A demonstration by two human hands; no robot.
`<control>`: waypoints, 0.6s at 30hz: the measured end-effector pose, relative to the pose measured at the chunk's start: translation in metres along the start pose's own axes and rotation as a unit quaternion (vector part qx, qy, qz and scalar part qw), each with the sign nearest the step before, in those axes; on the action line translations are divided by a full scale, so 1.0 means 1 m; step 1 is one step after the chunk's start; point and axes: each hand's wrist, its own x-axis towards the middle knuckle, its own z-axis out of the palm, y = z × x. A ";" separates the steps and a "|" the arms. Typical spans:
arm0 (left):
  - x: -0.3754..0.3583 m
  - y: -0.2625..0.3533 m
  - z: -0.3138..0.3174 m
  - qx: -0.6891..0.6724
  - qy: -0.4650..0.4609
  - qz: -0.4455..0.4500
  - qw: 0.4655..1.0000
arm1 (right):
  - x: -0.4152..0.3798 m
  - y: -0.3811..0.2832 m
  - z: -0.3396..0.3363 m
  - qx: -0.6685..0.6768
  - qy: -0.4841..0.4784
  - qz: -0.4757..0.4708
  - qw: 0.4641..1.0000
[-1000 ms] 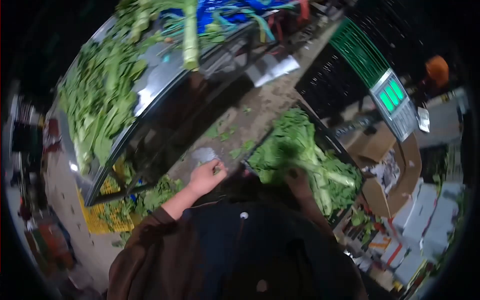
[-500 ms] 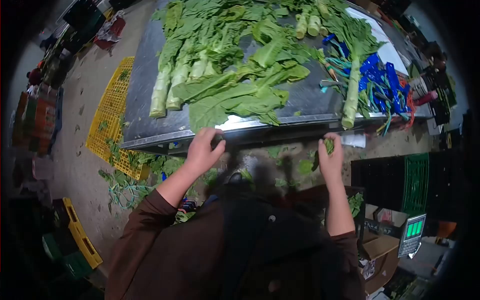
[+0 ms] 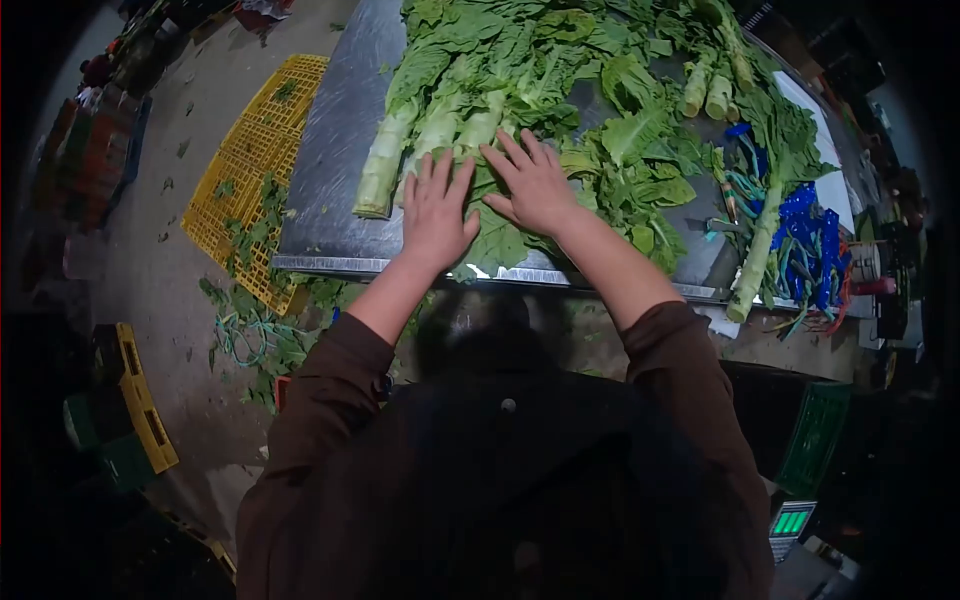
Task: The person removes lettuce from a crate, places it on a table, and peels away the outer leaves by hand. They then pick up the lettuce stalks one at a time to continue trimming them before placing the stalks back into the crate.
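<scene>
Several thick pale-green stem lettuces (image 3: 384, 165) lie side by side on a metal table (image 3: 335, 160), their leafy tops toward the far side. My left hand (image 3: 437, 212) rests with fingers stretched over the butt ends of the middle stems. Beside it, my right hand (image 3: 533, 188) lies spread at the stem ends and loose leaves, palm down and gripping nothing. A broad loose leaf (image 3: 500, 248) sits under and between the hands, reaching the table's near edge. More loose leaves (image 3: 645, 190) are heaped to the right of my right hand.
A single stem lettuce (image 3: 760, 245) lies at the right, by blue and teal ties (image 3: 805, 240) and a small knife-like tool (image 3: 728, 200). Shorter stems (image 3: 718, 95) lie farther back. A yellow plastic pallet (image 3: 235, 165) and leaf scraps are on the floor at left; a lit scale display (image 3: 792, 520) stands lower right.
Both hands have moved forward from the table's near edge onto the stems and leaves. The leaf scrap in my right hand is gone from it. The loose leaves have shifted right, and the view has turned.
</scene>
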 end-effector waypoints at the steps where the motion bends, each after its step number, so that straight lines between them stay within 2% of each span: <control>1: -0.002 -0.001 0.011 0.025 -0.037 0.016 0.999 | -0.001 0.008 0.008 0.004 -0.036 -0.035 0.999; 3: -0.018 0.000 0.026 0.006 -0.112 0.033 0.993 | -0.005 0.025 0.008 0.014 -0.075 -0.072 0.994; 5: -0.026 0.012 0.021 -0.054 -0.135 0.011 0.989 | -0.013 0.047 -0.014 0.090 -0.257 -0.068 0.960; 6: -0.019 0.016 0.015 -0.052 -0.139 0.005 0.989 | -0.022 0.064 -0.010 0.095 -0.260 -0.071 0.958; 8: -0.006 0.024 0.006 -0.074 -0.072 0.005 0.995 | -0.037 0.092 -0.003 0.131 -0.223 -0.077 0.963; 9: 0.004 0.026 0.007 -0.073 -0.073 0.001 0.995 | -0.041 0.100 -0.004 0.134 -0.224 -0.079 0.962; 11: 0.035 0.028 0.017 -0.112 -0.036 -0.058 0.991 | -0.035 0.111 -0.021 0.290 -0.227 0.044 0.929; 12: 0.048 0.028 0.025 -0.049 -0.032 -0.043 0.997 | -0.027 0.115 -0.021 0.322 -0.165 0.055 0.931; 13: 0.059 0.032 0.034 -0.047 -0.028 -0.041 0.998 | -0.016 0.118 -0.018 0.321 -0.161 0.053 0.932; 14: 0.070 0.036 0.043 0.044 -0.039 -0.032 0.998 | -0.003 0.121 -0.012 0.485 -0.161 0.180 0.840; 15: 0.079 0.038 0.053 0.135 -0.047 -0.023 0.989 | 0.010 0.123 -0.007 0.625 -0.153 0.296 0.706; 16: 0.082 0.037 0.064 0.167 -0.065 -0.011 0.984 | 0.021 0.125 -0.002 0.665 -0.162 0.349 0.641; 18: 0.085 0.029 0.074 0.160 -0.056 0.011 0.986 | 0.033 0.129 0.018 0.760 -0.191 0.375 0.496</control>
